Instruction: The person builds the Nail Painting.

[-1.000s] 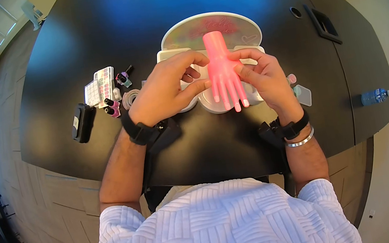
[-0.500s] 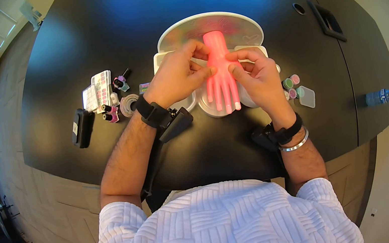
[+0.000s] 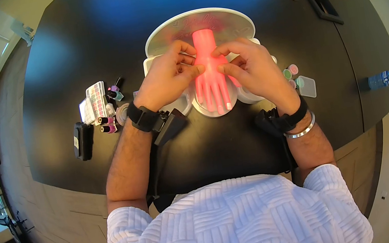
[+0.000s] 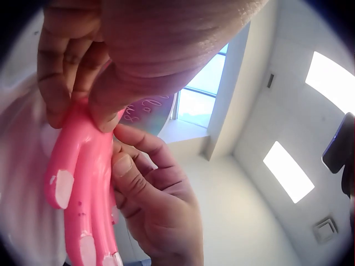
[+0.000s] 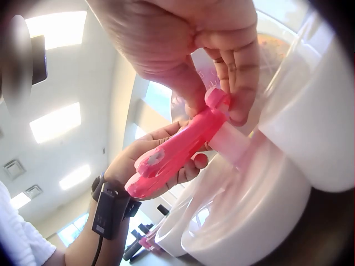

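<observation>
- Upper middle of the head frame: pink model hand (image 3: 206, 61), pinched at its sides by left hand (image 3: 163, 81) and right hand (image 3: 262, 71), thumb against fingers.
- Slip risk — smooth surface, fingertip-only hold; uneven pressure could twist it.
- If dropped, it could knock the white tub (image 5: 263, 224).
- Count: 1 pink model hand; 1 water bottle (image 3: 381, 80), far right; 1 black case (image 3: 84, 140), left.
- Polish bottles (image 3: 108, 129), left — 3 at least, overlap hides the rest.
</observation>
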The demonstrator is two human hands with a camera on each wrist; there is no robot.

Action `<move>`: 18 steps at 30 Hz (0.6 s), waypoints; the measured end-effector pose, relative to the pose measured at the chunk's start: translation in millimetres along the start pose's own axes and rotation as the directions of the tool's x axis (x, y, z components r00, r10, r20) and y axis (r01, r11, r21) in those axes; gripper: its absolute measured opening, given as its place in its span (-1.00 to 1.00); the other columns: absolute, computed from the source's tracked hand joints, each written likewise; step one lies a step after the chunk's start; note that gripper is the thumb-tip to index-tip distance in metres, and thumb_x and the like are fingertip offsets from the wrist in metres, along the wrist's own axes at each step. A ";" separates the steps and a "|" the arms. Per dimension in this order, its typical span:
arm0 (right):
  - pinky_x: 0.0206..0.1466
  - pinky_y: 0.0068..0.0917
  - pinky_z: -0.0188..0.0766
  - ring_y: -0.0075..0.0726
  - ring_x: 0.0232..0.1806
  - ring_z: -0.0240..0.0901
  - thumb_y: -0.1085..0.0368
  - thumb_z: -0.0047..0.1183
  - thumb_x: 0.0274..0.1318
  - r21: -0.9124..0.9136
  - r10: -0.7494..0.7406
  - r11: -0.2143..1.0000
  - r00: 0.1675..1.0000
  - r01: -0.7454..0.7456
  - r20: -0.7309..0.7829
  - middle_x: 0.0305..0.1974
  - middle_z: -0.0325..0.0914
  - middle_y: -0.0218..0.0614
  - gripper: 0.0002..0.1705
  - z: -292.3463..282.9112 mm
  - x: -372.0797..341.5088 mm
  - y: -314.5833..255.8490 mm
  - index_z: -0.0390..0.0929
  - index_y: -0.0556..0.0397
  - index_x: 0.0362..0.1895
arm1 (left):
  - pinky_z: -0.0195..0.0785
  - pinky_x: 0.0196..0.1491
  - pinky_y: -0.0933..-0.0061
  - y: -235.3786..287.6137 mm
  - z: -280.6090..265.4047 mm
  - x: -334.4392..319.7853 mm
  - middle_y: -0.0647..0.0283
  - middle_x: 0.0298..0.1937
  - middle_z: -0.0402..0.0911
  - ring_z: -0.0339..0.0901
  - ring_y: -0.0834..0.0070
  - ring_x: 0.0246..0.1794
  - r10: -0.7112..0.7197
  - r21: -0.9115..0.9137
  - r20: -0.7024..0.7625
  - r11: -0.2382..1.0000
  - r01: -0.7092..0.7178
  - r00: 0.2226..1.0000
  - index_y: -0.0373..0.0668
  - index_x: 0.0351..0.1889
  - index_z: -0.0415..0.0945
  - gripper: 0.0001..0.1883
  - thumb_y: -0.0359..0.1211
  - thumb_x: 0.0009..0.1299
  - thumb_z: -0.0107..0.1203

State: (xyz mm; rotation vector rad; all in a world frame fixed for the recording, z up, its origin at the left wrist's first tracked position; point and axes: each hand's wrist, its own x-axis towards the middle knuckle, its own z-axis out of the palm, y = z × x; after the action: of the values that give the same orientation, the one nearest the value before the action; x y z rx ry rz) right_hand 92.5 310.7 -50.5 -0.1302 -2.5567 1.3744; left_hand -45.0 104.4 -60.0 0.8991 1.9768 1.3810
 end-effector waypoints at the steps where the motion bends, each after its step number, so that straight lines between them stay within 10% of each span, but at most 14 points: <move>1: -0.12 -0.26 0.68 -0.16 -0.25 0.78 0.39 0.35 0.30 0.003 0.008 1.000 1.000 -0.008 -0.006 -0.05 0.65 -0.10 -0.68 1.0 -0.4 0.8 0.74 0.05 0.12 | 0.59 0.09 0.45 -0.5 -1.5 0.5 0.22 0.02 0.70 0.67 0.57 0.00 -0.036 -0.027 0.020 0.999 0.036 0.999 -0.29 0.20 0.50 -0.63 -0.46 0.53 0.38; 18: -0.06 -0.19 0.67 -0.04 -0.17 0.75 0.44 0.33 0.24 -0.050 -0.057 0.997 0.998 0.057 -0.005 -0.09 0.63 -0.09 -0.67 -3.1 -1.6 -0.5 0.73 0.04 0.09 | 0.55 0.12 0.52 -4.2 0.2 0.8 0.27 0.12 0.62 0.63 0.61 0.02 -0.025 -0.069 0.018 0.997 0.027 1.000 -0.28 0.30 0.46 -0.59 -0.41 0.60 0.36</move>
State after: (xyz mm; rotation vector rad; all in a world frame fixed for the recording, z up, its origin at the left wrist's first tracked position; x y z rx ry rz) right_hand 94.8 312.6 -48.7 -0.0696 -2.5701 1.2880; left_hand -46.2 104.1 -64.1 0.8479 1.9090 1.4140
